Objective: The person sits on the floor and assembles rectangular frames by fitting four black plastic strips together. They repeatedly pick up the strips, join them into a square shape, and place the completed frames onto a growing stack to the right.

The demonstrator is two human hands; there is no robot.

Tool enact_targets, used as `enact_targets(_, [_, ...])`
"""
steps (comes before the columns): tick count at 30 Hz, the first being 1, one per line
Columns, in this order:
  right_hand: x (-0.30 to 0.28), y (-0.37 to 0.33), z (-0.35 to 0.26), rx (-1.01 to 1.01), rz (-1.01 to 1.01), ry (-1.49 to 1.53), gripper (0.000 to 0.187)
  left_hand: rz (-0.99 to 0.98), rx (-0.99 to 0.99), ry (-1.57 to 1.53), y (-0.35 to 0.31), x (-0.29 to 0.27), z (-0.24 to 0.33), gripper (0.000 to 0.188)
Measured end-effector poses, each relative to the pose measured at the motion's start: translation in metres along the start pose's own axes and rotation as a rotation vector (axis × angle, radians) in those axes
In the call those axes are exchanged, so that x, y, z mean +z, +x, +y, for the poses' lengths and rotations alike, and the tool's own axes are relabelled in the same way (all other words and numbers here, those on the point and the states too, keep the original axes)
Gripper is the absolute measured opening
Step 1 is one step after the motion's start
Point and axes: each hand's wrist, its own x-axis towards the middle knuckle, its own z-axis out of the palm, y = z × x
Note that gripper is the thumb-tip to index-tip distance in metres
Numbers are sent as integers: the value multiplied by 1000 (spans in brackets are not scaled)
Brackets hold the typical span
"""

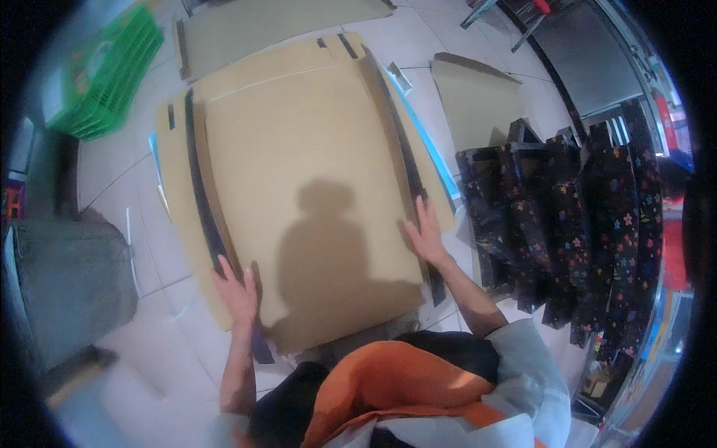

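A large tan cardboard sheet point(299, 134) lies in front of me, with my shadow across its near half. Along its left side runs a raised flap with a dark strip point(200, 168), and a matching dark strip point(407, 160) follows the right side. My left hand point(237, 295) rests on the near end of the left strip, fingers spread. On the right strip, about two thirds of the way toward me, my right hand point(427, 237) lies with its fingers apart. Neither hand is closed round anything I can see.
Several dark floral-patterned folded pieces point(560, 224) stand at the right. A green plastic crate point(112, 78) is at the far left, above a grey block-like object point(71, 287). More cardboard point(280, 30) lies beyond the sheet, and another piece point(474, 101) sits at the far right on the tiled floor.
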Motion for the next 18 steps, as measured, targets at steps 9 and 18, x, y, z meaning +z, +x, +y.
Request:
enact_targets(9, [-70, 61, 5, 621, -319, 733, 72, -422, -133, -845, 80, -6, -23, 58])
enact_targets(18, [-43, 139, 29, 365, -256, 113, 81, -428, -191, -435, 131, -4, 8, 73])
